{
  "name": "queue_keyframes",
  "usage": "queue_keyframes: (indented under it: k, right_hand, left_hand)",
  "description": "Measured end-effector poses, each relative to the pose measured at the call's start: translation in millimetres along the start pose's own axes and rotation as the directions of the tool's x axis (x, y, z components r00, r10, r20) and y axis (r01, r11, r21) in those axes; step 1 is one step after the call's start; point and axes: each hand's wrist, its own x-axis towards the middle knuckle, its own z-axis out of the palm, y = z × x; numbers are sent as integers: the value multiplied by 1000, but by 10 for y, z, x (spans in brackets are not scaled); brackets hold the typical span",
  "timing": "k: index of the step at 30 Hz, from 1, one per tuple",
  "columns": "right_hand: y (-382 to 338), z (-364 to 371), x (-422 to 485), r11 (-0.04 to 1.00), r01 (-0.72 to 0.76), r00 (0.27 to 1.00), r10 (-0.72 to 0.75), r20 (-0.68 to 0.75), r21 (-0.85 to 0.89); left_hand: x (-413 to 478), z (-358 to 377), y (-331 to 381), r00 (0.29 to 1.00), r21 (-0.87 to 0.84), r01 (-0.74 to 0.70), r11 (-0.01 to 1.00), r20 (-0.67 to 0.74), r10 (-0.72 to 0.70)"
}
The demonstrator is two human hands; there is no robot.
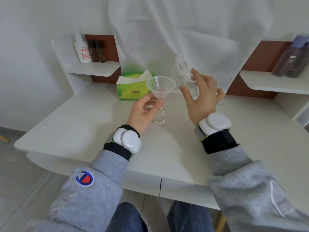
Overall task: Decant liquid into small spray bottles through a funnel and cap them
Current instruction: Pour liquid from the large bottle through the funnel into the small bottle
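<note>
**A:** What is held by the left hand [142, 111]?

**B:** The narrow lower part of a clear plastic funnel [160, 84] is pinched between its thumb and fingers. The funnel is kept upright, just in front of the green tissue pack [132, 91] and a little to its right. A small clear bottle [159, 118] stands directly beneath it on the white table [83, 128], nearer the person than the pack. The spout is hidden by the fingers, so it cannot be told whether it is seated in that bottle's mouth.

**A:** And the right hand [200, 97]?

**B:** An uncapped clear bottle [185, 72] is gripped between the thumb and curled fingers. It is raised off the table to the right of the pack, neck uppermost and leaning slightly towards the pack. How much it contains cannot be told.

**A:** What else is seen around the pack?

**B:** Behind it and to its left, a white bottle with red print [82, 51] and two dark brown bottles [97, 51] are set on a shelf [95, 68]. Far to its right, purple-tinted bottles [291, 59] are placed on another shelf. A white cloth [184, 30] is hung behind it.
</note>
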Motion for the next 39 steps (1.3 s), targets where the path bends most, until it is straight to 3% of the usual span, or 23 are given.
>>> queue_keyframes:
  k: [20,31,39]
  right_hand:
    - [13,10,2,1000,-30,999,30,22,6]
    - [3,15,1,999,-37,999,37,21,-2]
    - [44,65,-15,989,-146,986,143,89,26]
  left_hand:
    - [-5,85,175,995,-168,-71,983,-83,58]
    - [-19,93,196,986,-155,-113,981,-137,92]
    - [1,88,167,982,-176,-116,978,-166,87]
